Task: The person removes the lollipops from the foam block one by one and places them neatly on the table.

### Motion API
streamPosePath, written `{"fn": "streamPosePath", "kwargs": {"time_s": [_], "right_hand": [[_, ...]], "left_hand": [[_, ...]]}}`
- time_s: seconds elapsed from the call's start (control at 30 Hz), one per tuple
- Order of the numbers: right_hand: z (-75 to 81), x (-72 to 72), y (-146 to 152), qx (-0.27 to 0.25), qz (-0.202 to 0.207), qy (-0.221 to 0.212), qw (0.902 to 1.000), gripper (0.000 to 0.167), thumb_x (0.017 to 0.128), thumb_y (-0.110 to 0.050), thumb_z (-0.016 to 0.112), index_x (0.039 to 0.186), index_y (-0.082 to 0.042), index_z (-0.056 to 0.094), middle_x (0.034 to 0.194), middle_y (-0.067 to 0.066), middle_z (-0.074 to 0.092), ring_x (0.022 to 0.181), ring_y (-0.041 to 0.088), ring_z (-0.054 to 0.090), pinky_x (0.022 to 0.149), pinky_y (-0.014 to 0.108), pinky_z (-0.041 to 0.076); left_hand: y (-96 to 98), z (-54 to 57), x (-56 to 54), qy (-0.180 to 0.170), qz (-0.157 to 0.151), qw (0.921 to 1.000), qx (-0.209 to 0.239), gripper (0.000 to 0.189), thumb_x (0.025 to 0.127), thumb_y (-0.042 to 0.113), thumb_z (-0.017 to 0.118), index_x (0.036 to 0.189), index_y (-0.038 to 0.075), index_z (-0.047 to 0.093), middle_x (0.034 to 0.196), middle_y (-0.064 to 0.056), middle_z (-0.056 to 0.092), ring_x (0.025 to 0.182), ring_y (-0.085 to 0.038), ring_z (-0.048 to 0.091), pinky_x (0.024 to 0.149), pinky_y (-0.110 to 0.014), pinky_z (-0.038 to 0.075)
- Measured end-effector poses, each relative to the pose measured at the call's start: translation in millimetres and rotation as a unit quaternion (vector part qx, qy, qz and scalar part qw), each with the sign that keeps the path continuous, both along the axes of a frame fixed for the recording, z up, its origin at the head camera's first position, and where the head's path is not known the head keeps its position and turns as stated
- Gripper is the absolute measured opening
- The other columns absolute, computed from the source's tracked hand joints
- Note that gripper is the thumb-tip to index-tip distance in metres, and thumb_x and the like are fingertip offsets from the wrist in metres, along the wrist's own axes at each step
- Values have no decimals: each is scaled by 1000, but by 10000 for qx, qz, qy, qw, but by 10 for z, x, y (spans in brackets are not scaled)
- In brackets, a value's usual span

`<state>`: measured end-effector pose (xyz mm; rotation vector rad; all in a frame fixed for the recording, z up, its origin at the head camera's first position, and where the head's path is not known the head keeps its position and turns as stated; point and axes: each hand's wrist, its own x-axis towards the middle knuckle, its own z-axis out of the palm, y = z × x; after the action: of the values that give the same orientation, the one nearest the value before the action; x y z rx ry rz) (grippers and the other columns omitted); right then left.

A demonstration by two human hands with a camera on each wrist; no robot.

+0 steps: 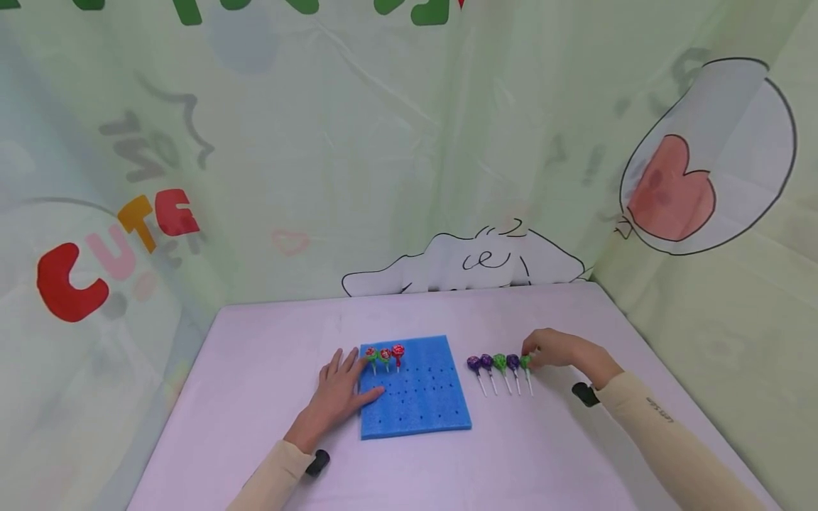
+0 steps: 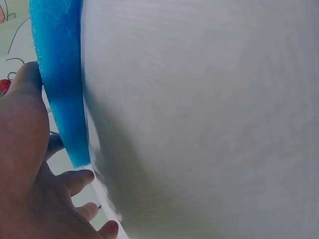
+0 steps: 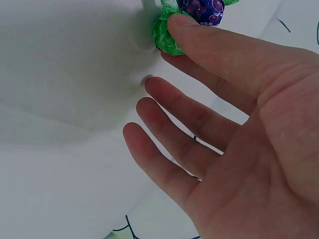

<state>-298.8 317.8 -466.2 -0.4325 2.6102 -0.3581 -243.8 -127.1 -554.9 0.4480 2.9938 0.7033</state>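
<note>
At the right, my right hand (image 1: 556,348) pinches the wrapped head of a green lollipop (image 3: 168,37) between thumb and index finger; the other fingers stretch loosely apart. That lollipop is the rightmost of a row on the table, with a purple lollipop (image 1: 513,362) beside it. My left hand (image 1: 339,390), fingers spread, rests at the left edge of a blue foam board (image 1: 422,411) dotted with small holes. Its thumb lies over the board. Near its fingertips, a red lollipop (image 1: 398,350) and two red-and-green lollipops (image 1: 385,354) stand upright in the board's back row.
Farther left in the loose row lie another green lollipop (image 1: 500,363) and two purple lollipops (image 1: 486,361), sticks toward me. A pale cloth covers the table (image 1: 255,376). Printed curtains (image 1: 287,163) hang behind it and at both sides.
</note>
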Motion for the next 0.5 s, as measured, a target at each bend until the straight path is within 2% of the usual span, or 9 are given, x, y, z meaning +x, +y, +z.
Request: {"fn": "streamPosePath", "kwargs": {"time_s": [0.5], "right_hand": [[50, -37, -7, -101, 182, 38, 9998, 31, 91, -9, 71, 119, 3, 68, 118, 21, 68, 110, 39, 61, 93, 54, 52]], "left_hand": [[-8, -9, 0, 69, 1, 10000, -56, 78, 91, 61, 62, 150, 12, 47, 163, -19, 31, 153, -47, 16, 118, -66, 20]]}}
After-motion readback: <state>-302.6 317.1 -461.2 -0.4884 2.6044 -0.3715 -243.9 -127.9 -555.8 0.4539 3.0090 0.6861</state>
